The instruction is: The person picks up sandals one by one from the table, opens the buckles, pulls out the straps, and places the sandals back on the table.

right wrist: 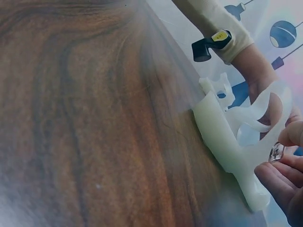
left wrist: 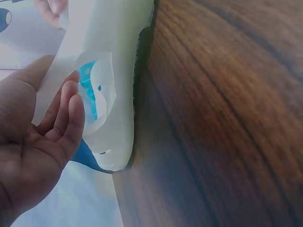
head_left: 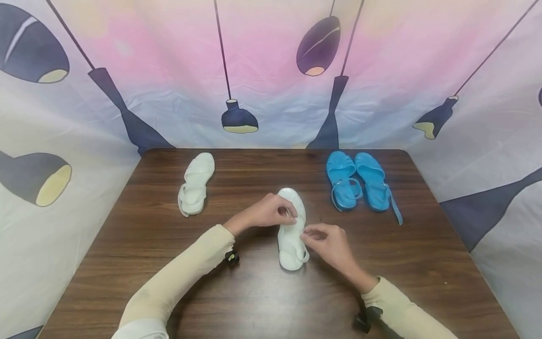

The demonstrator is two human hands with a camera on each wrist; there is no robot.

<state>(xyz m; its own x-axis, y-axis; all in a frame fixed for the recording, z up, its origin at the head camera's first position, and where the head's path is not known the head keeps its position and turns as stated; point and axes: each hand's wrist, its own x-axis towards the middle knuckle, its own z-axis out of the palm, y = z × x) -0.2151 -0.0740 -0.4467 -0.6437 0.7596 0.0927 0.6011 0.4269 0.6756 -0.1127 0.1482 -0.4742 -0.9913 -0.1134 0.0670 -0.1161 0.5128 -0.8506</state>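
A whitish jelly sandal (head_left: 290, 259) lies on the table in front of me, toe pointing away. My left hand (head_left: 273, 210) is over its middle and pinches the sandal's strap (left wrist: 51, 90) between thumb and fingers. At the sandal's right side, the fingers of my right hand (head_left: 328, 239) close around a small shiny buckle (right wrist: 276, 152), seen in the right wrist view. That strap rises in a loop above the sole in both wrist views.
The matching whitish sandal (head_left: 195, 186) lies at the back left of the brown wooden table (head_left: 127, 249). A pair of blue sandals, one left (head_left: 341, 174) and one right (head_left: 372, 176), stands at the back right. A printed cloth (head_left: 271, 56) hangs behind the table.
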